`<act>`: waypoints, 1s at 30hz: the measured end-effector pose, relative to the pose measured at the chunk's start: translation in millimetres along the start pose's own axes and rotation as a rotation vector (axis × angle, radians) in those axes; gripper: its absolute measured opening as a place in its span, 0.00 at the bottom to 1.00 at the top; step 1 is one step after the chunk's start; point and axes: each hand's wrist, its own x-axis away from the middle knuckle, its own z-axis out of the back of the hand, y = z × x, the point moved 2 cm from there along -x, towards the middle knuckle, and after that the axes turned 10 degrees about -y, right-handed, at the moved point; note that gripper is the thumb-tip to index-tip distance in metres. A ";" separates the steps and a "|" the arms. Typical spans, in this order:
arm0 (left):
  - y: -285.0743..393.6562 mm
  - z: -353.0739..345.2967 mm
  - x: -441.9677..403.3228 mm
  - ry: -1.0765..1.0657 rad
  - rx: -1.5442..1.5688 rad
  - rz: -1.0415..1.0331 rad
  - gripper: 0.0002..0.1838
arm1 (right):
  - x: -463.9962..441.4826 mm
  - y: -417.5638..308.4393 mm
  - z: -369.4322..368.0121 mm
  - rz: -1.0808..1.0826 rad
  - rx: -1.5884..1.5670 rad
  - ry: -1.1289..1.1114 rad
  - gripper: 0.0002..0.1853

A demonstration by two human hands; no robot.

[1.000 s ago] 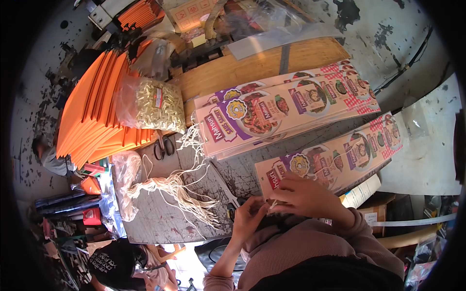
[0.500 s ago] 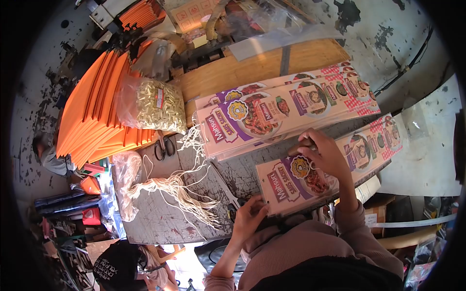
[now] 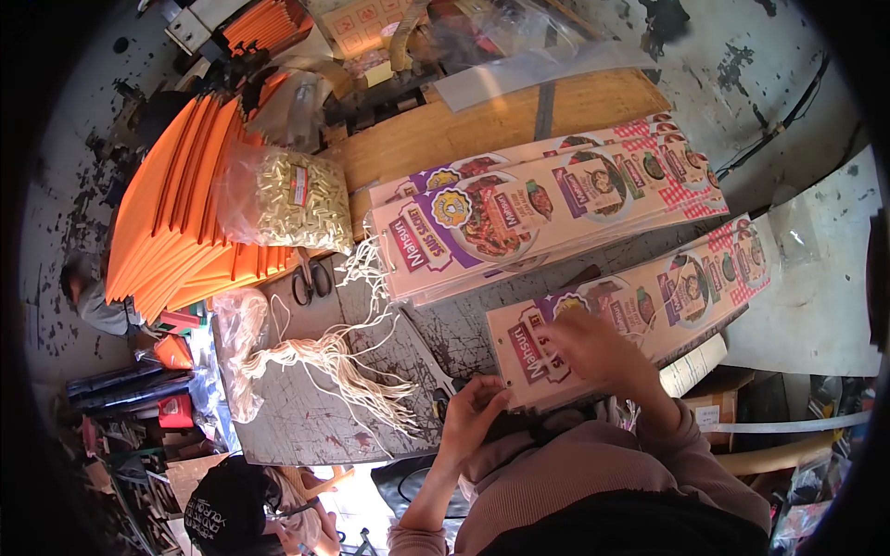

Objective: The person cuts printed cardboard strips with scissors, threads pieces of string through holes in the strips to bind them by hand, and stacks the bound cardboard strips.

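Observation:
A stack of printed cards [image 3: 649, 301] with food pictures and "Mahsuri" lettering lies along the near table edge. My left hand [image 3: 473, 414] is at its left end, thumb and fingers closed at the card's edge beside small eyelet holes. My right hand [image 3: 593, 350] is over the card's left part, smeared by motion, so its fingers are not readable. Just beyond the card lies a dark brown object [image 3: 584, 275], partly hidden. A larger stack of the same cards [image 3: 519, 218] lies behind, with white strings [image 3: 366, 264] at its left end.
Left of the cards are a bundle of cream strings [image 3: 343, 366], scissors [image 3: 311, 280], a second long-bladed tool [image 3: 426, 352] and a bag of brass-coloured eyelets [image 3: 301, 199]. Orange folded sheets [image 3: 181, 213] stand farther left. A person in a black cap [image 3: 227, 510] is below the table.
My right hand has swept left and nearer across the card, away from the brown object. My left hand has stayed at the card's left edge.

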 end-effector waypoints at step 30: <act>-4.1 2.3 -1.0 -0.036 -0.038 -0.019 0.12 | -7.8 -40.6 -23.6 0.149 0.314 -0.125 0.09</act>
